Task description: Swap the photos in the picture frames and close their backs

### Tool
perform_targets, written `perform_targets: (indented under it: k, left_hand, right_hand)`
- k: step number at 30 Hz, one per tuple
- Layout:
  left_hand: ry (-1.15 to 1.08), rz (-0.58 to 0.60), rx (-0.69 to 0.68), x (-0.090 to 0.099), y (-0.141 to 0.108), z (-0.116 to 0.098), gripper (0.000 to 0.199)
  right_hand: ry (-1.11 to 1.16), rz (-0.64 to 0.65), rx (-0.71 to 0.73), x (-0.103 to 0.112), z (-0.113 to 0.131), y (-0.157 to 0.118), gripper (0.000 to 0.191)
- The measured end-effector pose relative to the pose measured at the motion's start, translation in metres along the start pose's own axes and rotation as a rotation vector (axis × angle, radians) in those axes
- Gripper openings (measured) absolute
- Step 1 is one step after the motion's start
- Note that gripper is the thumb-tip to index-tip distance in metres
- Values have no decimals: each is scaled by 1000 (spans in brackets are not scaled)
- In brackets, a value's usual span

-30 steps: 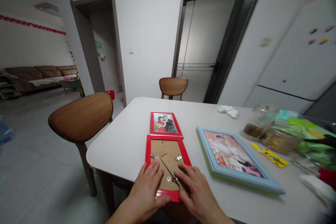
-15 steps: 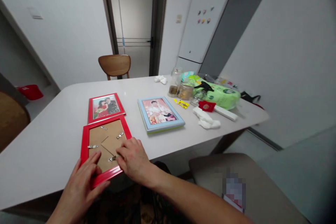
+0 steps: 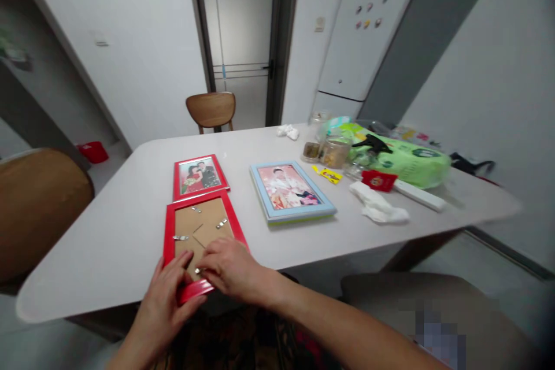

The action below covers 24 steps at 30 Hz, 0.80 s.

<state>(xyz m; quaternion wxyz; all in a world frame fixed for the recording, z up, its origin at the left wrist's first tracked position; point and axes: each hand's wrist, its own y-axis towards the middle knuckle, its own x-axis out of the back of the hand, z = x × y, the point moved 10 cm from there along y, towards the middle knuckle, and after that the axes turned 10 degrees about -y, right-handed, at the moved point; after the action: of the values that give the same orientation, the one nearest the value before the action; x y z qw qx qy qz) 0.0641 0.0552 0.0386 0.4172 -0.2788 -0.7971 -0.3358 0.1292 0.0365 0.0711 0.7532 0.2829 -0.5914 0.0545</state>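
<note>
A red picture frame (image 3: 171, 225) lies face down at the table's near edge, its brown backing board (image 3: 212, 214) showing several metal clips. My left hand (image 3: 167, 295) grips the frame's lower left corner, fingers on the backing and thumb along the near edge. With fingers closed, my right hand (image 3: 232, 269) pinches at the lower metal clip (image 3: 198, 270), partly covering it. Just beyond, touching or nearly touching, lies a second red picture frame (image 3: 177, 176) with a couple's photo facing up. To the right is a light blue picture frame (image 3: 299, 215), face up on a greenish one.
Glass jars (image 3: 336, 153), a green package (image 3: 416, 162), a black spray nozzle (image 3: 373, 143), a yellow packet (image 3: 328, 174), a red packet (image 3: 379, 180) and crumpled tissue (image 3: 379, 205) lie at the right of the white table (image 3: 108, 231). Wooden chairs (image 3: 212, 108) stand around.
My right hand has shifted from the frame's right side further over the lower clip, its fingers now on it. My left hand stays on the corner. The view has swung left.
</note>
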Motion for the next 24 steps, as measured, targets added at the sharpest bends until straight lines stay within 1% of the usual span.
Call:
perform_targets:
  k: [3, 5, 7, 11, 15, 18, 20, 22, 24]
  left_hand:
    - [-44, 26, 83, 1, -2, -3, 18]
    - [-79, 24, 124, 3, -2, -3, 20]
    - [-118, 20, 154, 4, -3, -2, 22]
    - [-186, 6, 194, 4, -6, 1, 25]
    - [-224, -7, 182, 6, -6, -2, 27]
    - [-228, -7, 195, 7, -6, -2, 29]
    - [-229, -6, 207, 7, -6, 0, 30]
    - [-236, -9, 210, 7, -7, 0, 32]
    - [-247, -19, 205, 8, -7, 1, 32]
  right_hand:
    - [40, 44, -41, -7, -8, 6, 19]
    - [59, 88, -21, -15, -7, 9, 21]
    - [71, 105, -2, -18, -4, 10, 22]
    - [99, 118, 12, -16, 1, 7, 21]
    - [135, 155, 52, -11, 9, -1, 20]
    - [149, 155, 52, -9, 9, -3, 22]
    - [145, 118, -3, -7, -3, 1, 23]
    - [82, 68, -133, -4, -28, 6, 26]
    - [-33, 46, -279, -3, -57, 10, 26]
